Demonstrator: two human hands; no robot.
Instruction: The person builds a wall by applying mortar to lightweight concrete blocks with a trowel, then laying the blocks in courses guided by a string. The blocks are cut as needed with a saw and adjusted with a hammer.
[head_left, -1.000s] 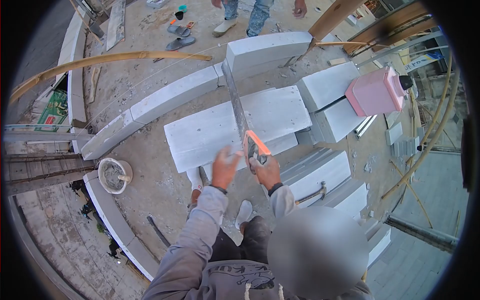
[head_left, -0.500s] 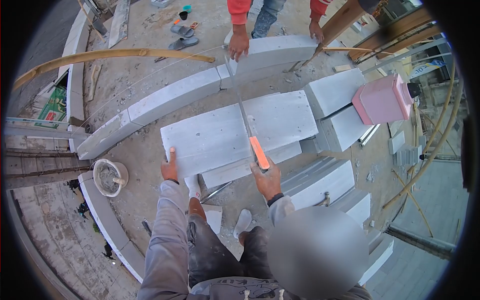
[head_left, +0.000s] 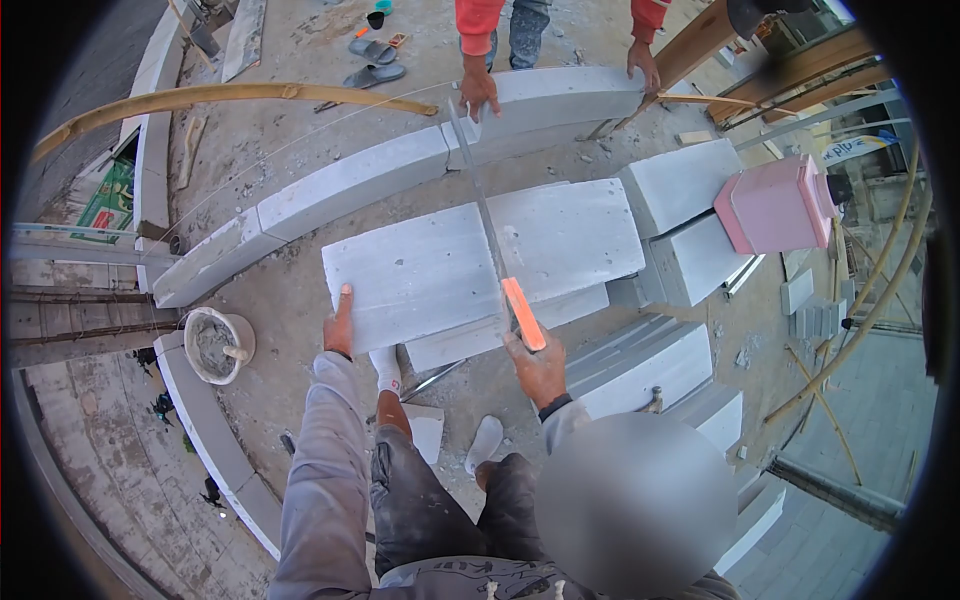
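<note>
My right hand (head_left: 540, 365) is closed round the orange handle (head_left: 524, 314) of a handsaw. Its long saw blade (head_left: 478, 195) runs away from me across a pale aerated concrete block (head_left: 410, 275), along a line that divides the top face. A second stretch of block (head_left: 570, 238) lies right of the blade. Gripping the block's left end is my left hand (head_left: 339, 322), thumb on the upper face and the other fingers mostly hidden at the side. Another block (head_left: 455, 343) supports it from below.
Across from me, a co-worker's hands (head_left: 479, 88) rest on a curved-looking row of blocks (head_left: 355, 182). A mortar bucket (head_left: 243, 330) stands left. To the right are stacked blocks (head_left: 640, 365), a hammer (head_left: 655, 400) and a pink jerrycan (head_left: 775, 205). A wooden strip (head_left: 240, 93) spans the far left.
The saw and my right hand have shifted slightly towards me and to the right. My left hand keeps its place on the block's end. The co-worker's hands have moved slightly.
</note>
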